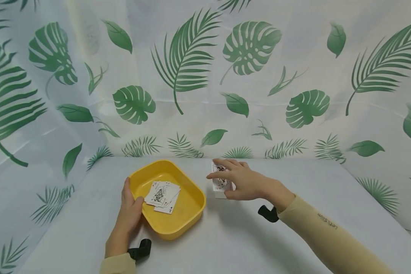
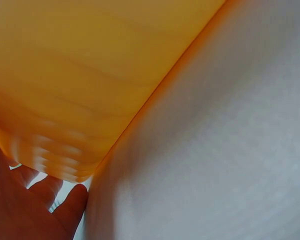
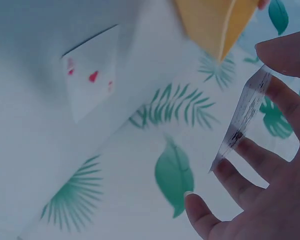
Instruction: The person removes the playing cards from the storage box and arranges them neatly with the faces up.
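Observation:
My left hand (image 1: 127, 213) grips the left side of a yellow square tray (image 1: 188, 224), thumb at the rim and fingers along its outer wall. Inside the tray several face-up playing cards (image 1: 162, 194) lie in a loose overlapping pile. With thumb and fingers my right hand (image 1: 250, 184) holds a playing card (image 3: 242, 120) by its edges; a printed figure shows on its face. An ace of hearts (image 3: 92, 75) lies face up below and apart from it in the right wrist view. In the left wrist view, the tray's wall (image 2: 80, 65) fills the upper left.
A white cloth (image 1: 99, 213) covers the table. Behind and at both sides hangs a white curtain with green leaf prints (image 1: 191, 57). Black devices are worn at the left wrist (image 1: 142, 249) and the right wrist (image 1: 268, 214).

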Motion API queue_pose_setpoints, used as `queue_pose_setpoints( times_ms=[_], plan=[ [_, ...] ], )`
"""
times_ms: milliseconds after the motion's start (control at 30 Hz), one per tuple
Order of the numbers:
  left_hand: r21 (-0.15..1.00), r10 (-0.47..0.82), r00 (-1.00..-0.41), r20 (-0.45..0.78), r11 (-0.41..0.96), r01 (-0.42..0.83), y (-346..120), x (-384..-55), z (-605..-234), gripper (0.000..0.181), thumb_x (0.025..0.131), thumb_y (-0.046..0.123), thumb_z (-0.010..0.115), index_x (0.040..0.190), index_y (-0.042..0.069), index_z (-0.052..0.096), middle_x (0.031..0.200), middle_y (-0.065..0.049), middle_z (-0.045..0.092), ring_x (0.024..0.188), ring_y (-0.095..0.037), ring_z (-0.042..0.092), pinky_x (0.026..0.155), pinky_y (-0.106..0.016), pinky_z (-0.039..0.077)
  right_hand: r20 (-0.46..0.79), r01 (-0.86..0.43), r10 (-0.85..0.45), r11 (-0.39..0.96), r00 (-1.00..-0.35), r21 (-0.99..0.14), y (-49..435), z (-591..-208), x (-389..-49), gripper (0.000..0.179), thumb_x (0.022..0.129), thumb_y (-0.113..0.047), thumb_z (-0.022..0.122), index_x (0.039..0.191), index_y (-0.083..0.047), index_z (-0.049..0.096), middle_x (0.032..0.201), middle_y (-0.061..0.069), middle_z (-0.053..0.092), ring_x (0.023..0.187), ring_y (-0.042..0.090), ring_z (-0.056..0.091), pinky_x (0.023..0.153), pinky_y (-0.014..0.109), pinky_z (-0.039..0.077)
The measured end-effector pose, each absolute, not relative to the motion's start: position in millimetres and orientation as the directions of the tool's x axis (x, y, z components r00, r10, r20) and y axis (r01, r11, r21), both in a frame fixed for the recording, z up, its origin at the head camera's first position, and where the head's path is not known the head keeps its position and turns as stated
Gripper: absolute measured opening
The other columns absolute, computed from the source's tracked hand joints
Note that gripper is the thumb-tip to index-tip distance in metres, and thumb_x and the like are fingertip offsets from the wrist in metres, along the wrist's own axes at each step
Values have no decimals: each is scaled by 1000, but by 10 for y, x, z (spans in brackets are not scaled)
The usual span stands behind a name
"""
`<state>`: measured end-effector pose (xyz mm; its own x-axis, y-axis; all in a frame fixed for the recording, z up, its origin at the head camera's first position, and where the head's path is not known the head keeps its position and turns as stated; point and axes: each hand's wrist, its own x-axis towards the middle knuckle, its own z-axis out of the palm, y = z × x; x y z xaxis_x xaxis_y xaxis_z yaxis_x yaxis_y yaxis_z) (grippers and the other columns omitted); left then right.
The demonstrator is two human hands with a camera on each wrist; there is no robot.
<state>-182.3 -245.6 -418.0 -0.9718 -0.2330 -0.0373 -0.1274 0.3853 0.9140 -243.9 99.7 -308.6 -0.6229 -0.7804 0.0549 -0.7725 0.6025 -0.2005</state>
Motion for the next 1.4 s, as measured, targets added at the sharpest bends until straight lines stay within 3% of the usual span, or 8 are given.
queue_pose_setpoints(
  times_ms=[400, 967, 1400],
  plan=[
    [922, -235, -972, -30, 369, -118, -2470, -1805, -4186, 88, 92, 8, 39, 160, 14, -17, 167, -14, -11, 149, -37, 12, 120, -53, 10, 37, -712, -729, 654, -683, -257, 1368, -3258, -2552, 57, 82, -8, 61, 137, -25, 64, 160, 16, 33, 144, 38, 29, 103, 71, 28],
    [919, -233, -972, -9, 381, -100, -2468, -1798, -4182, 88, 92, 7, 38, 160, 12, -16, 167, -15, -10, 149, -37, 11, 121, -53, 9, -103, -575, -628, 757, -771, -312, 1673, -3639, -2797, 60, 74, -5, 62, 132, -19, 68, 155, 21, 39, 139, 47, 35, 98, 80, 26],
    [921, -230, -973, -7, 377, -96, -2447, -1814, -4183, 88, 92, 7, 39, 160, 12, -15, 167, -15, -10, 150, -37, 10, 121, -53, 8, -184, -542, -614, 776, -768, -323, 1777, -3790, -2866, 78, 70, -4, 59, 147, -10, 51, 156, 20, 38, 140, 45, 35, 96, 83, 25]
  ],
)
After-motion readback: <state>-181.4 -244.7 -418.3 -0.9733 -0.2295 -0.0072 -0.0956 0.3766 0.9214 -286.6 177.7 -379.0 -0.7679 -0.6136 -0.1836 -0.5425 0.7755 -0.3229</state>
